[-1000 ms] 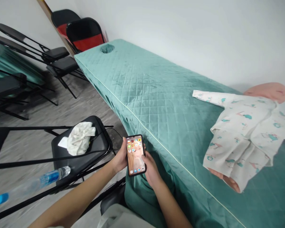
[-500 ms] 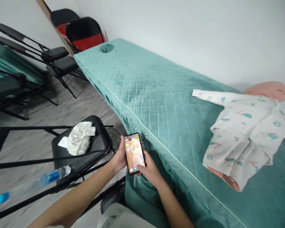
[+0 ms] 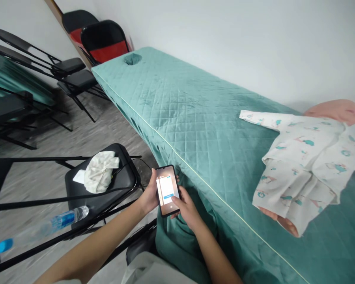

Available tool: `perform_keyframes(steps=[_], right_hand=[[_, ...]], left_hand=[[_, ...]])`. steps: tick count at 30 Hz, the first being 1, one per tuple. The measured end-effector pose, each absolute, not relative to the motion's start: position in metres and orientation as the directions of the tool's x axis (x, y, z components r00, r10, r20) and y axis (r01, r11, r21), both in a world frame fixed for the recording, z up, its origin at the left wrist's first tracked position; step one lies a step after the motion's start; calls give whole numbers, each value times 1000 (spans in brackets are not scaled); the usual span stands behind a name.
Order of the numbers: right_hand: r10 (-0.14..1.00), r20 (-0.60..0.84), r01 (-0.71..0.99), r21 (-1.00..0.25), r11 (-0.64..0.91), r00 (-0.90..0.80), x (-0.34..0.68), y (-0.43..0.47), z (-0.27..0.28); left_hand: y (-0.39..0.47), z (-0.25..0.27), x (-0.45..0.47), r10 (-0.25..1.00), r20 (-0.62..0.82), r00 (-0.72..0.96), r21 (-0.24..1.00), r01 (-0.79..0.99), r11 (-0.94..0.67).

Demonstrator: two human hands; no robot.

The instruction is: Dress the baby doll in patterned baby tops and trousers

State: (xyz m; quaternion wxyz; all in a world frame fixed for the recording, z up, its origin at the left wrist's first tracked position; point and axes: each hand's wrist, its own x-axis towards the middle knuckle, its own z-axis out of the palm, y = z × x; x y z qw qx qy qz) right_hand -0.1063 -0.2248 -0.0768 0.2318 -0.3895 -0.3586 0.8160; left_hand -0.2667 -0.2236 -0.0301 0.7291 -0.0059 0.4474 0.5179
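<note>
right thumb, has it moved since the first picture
Yes, slightly left, judged against the bed: the right thumb now lies further in over the phone.

Bare forearms (image 3: 112, 238) converge, both hands (image 3: 149, 198) curled close together, right thumb (image 3: 179, 202) extended (fingers (image 3: 175, 215) seemingly bent beneath).

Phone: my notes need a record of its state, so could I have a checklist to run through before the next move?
1. Left hand gripping the phone: ok, around its left edge.
2. Thumb of the right hand pressing the screen: cannot tell; it is over the lower right part.
3. Screen lit: ok, white panel with a blue bar.
4. Screen wording: cannot tell, too small.
5. Doll apart from both hands: ok, on the bed.
</note>
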Motion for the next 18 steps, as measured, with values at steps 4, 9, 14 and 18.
perform_keyframes(steps=[4, 9, 14, 18], right_hand=[[689, -474, -66, -797, -601, -548, -110, -229, -78], [658, -521, -121, -727, -676, -544, -110, -228, -78], [625, -562, -121, -683, -720, -542, -110, -225, -72], [627, -565, -134, -677, -724, -536, -110, -225, -71]], left_hand=[[-223, -27, -265, 742, -669, 49, 472, -742, 475], [-224, -29, -265, 738, -673, 48, 469, -743, 477], [-224, -33, -265, 753, -658, 33, 471, -761, 445], [-224, -34, -265, 755, -654, 41, 464, -766, 444]])
